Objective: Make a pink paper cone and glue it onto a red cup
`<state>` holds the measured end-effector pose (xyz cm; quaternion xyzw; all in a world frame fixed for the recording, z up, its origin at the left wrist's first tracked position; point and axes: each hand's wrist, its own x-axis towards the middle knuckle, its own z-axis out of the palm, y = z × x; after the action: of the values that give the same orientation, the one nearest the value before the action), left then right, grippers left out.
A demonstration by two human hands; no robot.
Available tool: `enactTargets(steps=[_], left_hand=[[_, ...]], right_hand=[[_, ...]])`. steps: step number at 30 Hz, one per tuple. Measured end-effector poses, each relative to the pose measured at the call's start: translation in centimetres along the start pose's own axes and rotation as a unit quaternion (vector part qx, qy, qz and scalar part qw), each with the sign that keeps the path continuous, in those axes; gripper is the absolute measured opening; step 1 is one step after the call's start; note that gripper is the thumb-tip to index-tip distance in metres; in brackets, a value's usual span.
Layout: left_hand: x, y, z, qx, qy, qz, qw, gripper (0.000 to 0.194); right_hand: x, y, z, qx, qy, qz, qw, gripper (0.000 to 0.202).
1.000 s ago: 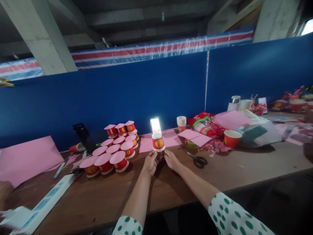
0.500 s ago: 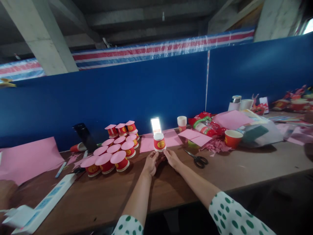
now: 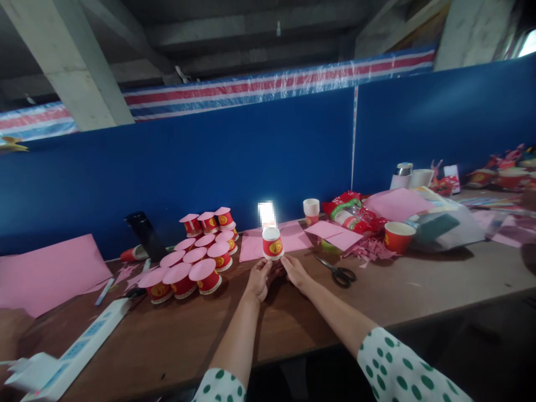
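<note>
A red paper cup (image 3: 273, 245) with a gold emblem is upside down in front of me, its white base on top. My left hand (image 3: 258, 278) pinches its lower rim from the left. From the other side, my right hand (image 3: 295, 273) grips the same rim with its fingertips. Some fingers are hidden below the cup. To the left stand several upturned red cups, each with a pink paper disc (image 3: 202, 269) on top. Scissors (image 3: 337, 272) lie just right of my right hand. Behind the held cup are pink sheets (image 3: 296, 234) and a bright, blurred-out screen (image 3: 267, 214).
A power strip (image 3: 79, 349) and a black bottle (image 3: 145, 235) are at left, near a large pink sheet (image 3: 54, 271). To the right are stacked cups (image 3: 311, 211), paper scraps (image 3: 368, 250), a red cup (image 3: 399, 237) and a plastic bag (image 3: 456, 234). A blue partition (image 3: 234, 162) stands behind.
Almost nothing differs. Both hands keep their hold on the cup, which has shifted very slightly left. The blurred hand of another person at the far left edge has moved a little.
</note>
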<state>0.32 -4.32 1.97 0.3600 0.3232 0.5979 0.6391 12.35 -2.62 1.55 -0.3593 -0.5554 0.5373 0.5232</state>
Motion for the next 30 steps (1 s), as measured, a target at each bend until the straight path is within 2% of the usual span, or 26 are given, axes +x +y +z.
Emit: enactTargets(steps=[5, 11, 15, 18, 22, 27, 30], left_hand=[[0.0, 0.1, 0.1, 0.003, 0.005, -0.003, 1.0, 0.027], [0.1, 0.1, -0.2, -0.017, 0.021, -0.009, 1.0, 0.023], [0.4, 0.0, -0.5, -0.048, 0.047, 0.013, 0.998, 0.021], [0.5, 0.0, -0.6, -0.052, 0.06, 0.025, 0.997, 0.021], [0.4, 0.0, -0.6, -0.047, 0.058, 0.046, 0.996, 0.02], [0.5, -0.2, -0.6, -0.033, 0.045, 0.046, 0.997, 0.018], [0.7, -0.2, -0.5, -0.027, 0.059, 0.024, 0.998, 0.015]], right_hand=[[0.0, -0.1, 0.0, -0.008, 0.013, 0.003, 1.0, 0.032], [0.2, 0.3, -0.1, -0.018, 0.021, 0.003, 1.0, 0.025], [0.0, -0.1, -0.3, -0.005, 0.076, -0.003, 0.997, 0.031], [-0.4, -0.6, -0.3, -0.04, 0.132, -0.069, 0.988, 0.045], [-1.1, -1.1, -0.2, -0.129, 0.149, -0.181, 0.963, 0.06], [-2.0, -1.7, -0.3, -0.233, 0.155, -0.208, 0.937, 0.025], [-2.2, -2.0, -0.4, -0.287, 0.156, -0.217, 0.92, 0.031]])
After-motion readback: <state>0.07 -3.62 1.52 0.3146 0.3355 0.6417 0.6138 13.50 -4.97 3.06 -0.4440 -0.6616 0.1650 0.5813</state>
